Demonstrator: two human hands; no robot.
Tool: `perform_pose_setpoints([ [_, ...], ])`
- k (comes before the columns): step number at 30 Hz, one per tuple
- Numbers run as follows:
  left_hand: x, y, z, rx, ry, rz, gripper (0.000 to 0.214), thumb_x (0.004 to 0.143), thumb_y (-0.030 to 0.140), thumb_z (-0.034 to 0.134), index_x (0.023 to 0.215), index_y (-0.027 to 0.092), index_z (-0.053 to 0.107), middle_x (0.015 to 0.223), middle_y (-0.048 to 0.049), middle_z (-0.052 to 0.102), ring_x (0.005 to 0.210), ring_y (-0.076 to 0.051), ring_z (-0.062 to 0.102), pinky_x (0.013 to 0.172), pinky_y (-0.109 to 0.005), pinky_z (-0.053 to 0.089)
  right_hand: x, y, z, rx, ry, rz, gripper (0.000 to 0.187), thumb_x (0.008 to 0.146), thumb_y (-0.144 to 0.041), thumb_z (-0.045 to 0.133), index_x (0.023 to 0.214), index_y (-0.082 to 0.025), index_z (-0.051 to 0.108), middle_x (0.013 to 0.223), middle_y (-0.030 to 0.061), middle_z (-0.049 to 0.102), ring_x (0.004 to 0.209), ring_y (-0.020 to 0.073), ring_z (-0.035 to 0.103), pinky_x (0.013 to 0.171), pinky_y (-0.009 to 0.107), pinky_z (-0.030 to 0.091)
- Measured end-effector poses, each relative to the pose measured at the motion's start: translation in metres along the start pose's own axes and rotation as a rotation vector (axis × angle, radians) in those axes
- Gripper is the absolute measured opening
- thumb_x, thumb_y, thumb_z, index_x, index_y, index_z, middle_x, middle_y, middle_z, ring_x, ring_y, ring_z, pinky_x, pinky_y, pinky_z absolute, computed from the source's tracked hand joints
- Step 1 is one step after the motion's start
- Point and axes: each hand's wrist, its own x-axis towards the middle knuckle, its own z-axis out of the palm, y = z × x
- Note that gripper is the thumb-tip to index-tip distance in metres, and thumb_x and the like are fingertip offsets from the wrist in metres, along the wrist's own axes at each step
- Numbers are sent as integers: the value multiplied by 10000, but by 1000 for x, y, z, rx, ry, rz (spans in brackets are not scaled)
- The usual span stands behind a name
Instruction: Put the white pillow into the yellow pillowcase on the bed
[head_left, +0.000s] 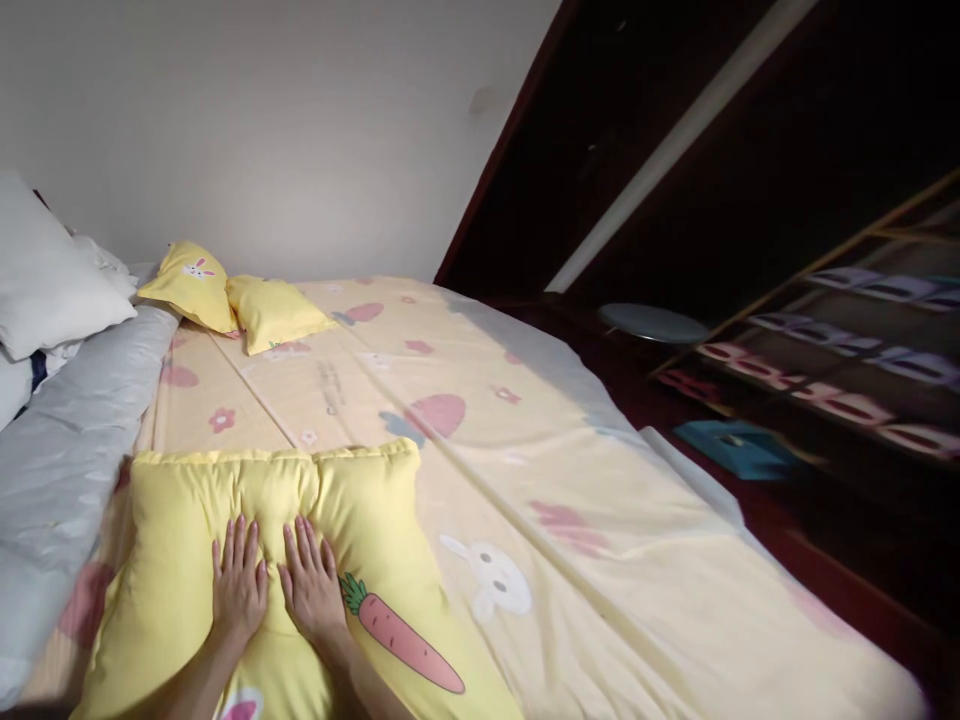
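Note:
A large yellow pillow point(172, 540) with a printed pink carrot lies on the bed in front of me. Both of my hands rest flat on its middle, side by side and a small gap apart. My left hand point(240, 585) has its fingers stretched toward the pillow's far edge. Beside it, my right hand point(313, 580) lies palm down with fingers extended, just left of the carrot print. The pillow dips and creases around the fingers. Under it spreads a pale peach bed sheet point(480, 480) printed with rabbits, flowers and carrots.
Two small yellow pillows point(281, 310) lie at the bed's far left. White pillows point(60, 265) and a grey padded headboard point(90, 420) line the left side. Beyond the bed's right edge stand a round stool point(652, 322) and a shoe rack point(847, 350).

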Motion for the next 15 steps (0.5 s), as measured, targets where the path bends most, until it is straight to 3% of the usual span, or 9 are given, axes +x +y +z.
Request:
perform_pose_setpoints([
  [4, 4, 1, -4, -41, 51, 24, 554, 934, 263, 400, 1482, 193, 366, 1557, -106, 377, 1462, -243, 313, 1228, -490, 153, 2, -3, -5, 22, 12, 7, 623, 987, -341, 336, 1541, -255, 63, 1589, 80, 238, 1450, 277, 302, 1145, 474, 295],
  [9, 18, -1, -50, -166, 10, 98, 520, 946, 266, 403, 1461, 192, 406, 1514, -82, 458, 1430, -217, 378, 1205, -457, 284, 3, 0, -64, 256, -5, -2, 502, 999, -391, 330, 1472, -242, 407, 1533, 75, 398, 1425, 248, 362, 1153, 485, 293],
  [12, 16, -32, -89, -285, 7, 89, 415, 943, 263, 385, 1294, 211, 598, 1367, -70, 621, 1316, -185, 526, 1148, -371, 399, -9, 31, -99, 368, 7, 58, 464, 984, -406, 351, 1347, -226, 576, 1429, 90, 542, 1375, 246, 443, 1147, 490, 308],
  [13, 13, -49, -101, -301, 45, 14, 383, 935, 277, 391, 1201, 210, 657, 1303, -81, 664, 1267, -194, 571, 1122, -362, 430, -16, 48, -107, 370, 34, 119, 468, 968, -425, 376, 1326, -218, 596, 1418, 98, 554, 1376, 260, 441, 1146, 508, 303],
  [15, 5, -89, -122, -272, 125, -263, 349, 896, 363, 457, 1084, 194, 697, 1225, -126, 694, 1211, -259, 611, 1083, -415, 468, -32, 84, -115, 376, 84, 318, 546, 909, -500, 451, 1334, -182, 580, 1441, 132, 524, 1383, 305, 425, 1131, 541, 312],
])
